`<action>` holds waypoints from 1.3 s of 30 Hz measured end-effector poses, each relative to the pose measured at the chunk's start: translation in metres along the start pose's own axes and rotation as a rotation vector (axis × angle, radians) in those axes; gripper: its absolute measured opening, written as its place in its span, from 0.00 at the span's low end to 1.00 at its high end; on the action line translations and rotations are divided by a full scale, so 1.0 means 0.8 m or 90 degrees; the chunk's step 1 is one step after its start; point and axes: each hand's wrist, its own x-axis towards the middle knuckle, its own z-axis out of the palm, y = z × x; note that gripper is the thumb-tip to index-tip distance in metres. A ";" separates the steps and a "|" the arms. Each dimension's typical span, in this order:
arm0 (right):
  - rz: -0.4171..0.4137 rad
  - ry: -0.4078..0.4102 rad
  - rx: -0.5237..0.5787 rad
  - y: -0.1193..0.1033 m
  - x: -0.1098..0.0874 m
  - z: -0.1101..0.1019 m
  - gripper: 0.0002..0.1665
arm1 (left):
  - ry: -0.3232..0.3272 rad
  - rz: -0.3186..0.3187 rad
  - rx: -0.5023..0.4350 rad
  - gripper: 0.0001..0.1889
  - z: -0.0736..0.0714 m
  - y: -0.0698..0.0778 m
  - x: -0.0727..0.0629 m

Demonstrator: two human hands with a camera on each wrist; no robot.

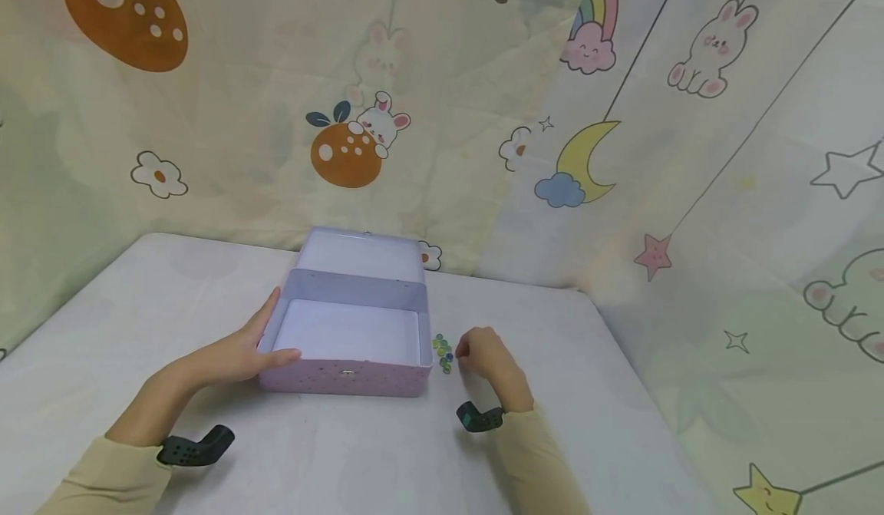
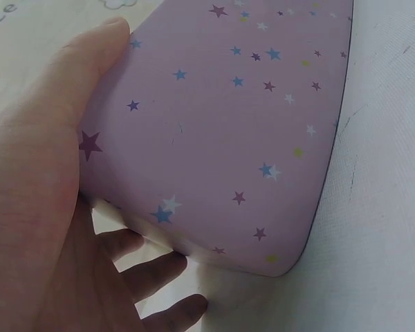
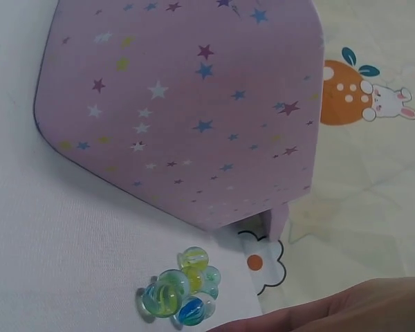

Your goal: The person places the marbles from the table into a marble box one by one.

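A lilac tin box (image 1: 345, 377) with star prints stands on the table, its lid (image 1: 362, 252) raised at the back. Its white inside is bare. My left hand (image 1: 238, 352) grips the box's front left corner, thumb over the front rim and fingers along the left side. Several glass marbles (image 1: 442, 352), green, yellow and blue, lie clustered by the box's right side. Just right of them, my right hand (image 1: 489, 355) is low over the table with bent fingers, its fingertips partly hidden. Only an edge of that hand (image 3: 360, 308) shows in the right wrist view, beside the marbles.
The white table (image 1: 331, 453) extends around the box. A printed cloth (image 1: 262, 100) with rabbits, oranges and stars hangs behind the table and along its right side. Dark wrist cameras (image 1: 196, 447) sit on both wrists.
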 end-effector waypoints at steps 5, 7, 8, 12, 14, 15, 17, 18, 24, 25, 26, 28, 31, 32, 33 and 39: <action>0.003 0.009 0.008 -0.001 0.001 0.002 0.04 | 0.003 -0.001 0.000 0.60 0.000 0.000 -0.001; 0.007 0.009 0.014 0.000 0.001 0.003 0.04 | 0.002 -0.002 -0.001 0.60 0.000 0.000 -0.001; 0.006 0.010 0.016 0.000 0.001 0.003 0.05 | 0.002 -0.002 0.000 0.60 0.000 0.000 -0.001; 0.008 0.005 0.029 0.002 0.000 0.002 0.06 | 0.000 -0.004 -0.001 0.60 0.000 -0.001 0.000; 0.008 0.002 0.031 0.003 0.000 0.002 0.06 | -0.001 -0.007 -0.003 0.60 0.000 -0.001 0.000; 0.007 0.002 0.032 0.004 0.000 0.002 0.07 | -0.001 -0.007 -0.003 0.60 0.001 -0.001 0.000; -0.001 0.004 0.032 0.005 0.000 0.002 0.07 | -0.001 -0.008 -0.005 0.60 0.001 -0.001 0.000; -0.006 0.006 0.031 0.005 0.000 0.001 0.07 | -0.001 -0.008 -0.006 0.60 0.001 -0.001 0.000; -0.016 0.008 0.031 0.005 -0.002 -0.002 0.07 | 0.001 -0.007 -0.006 0.60 0.001 -0.004 0.001; -0.016 0.009 0.029 0.005 -0.002 -0.003 0.07 | 0.001 -0.008 -0.006 0.60 0.001 -0.004 0.001; -0.015 0.010 0.026 0.005 -0.003 -0.004 0.07 | 0.000 -0.009 -0.004 0.60 0.001 -0.004 0.002; -0.015 0.011 0.019 0.004 -0.003 -0.006 0.07 | 0.001 -0.011 -0.002 0.60 0.001 -0.004 0.002; -0.020 0.017 0.007 0.004 -0.003 -0.009 0.07 | 0.001 -0.015 0.002 0.60 0.001 -0.002 0.001; -0.020 0.017 0.004 0.005 -0.003 -0.011 0.07 | 0.001 -0.016 0.004 0.60 0.001 -0.002 0.001; -0.020 0.018 0.003 0.005 -0.003 -0.012 0.07 | 0.001 -0.015 0.004 0.60 0.001 -0.001 0.001; -0.024 0.036 0.008 0.003 -0.004 -0.018 0.07 | 0.000 -0.009 0.002 0.60 0.001 -0.001 0.001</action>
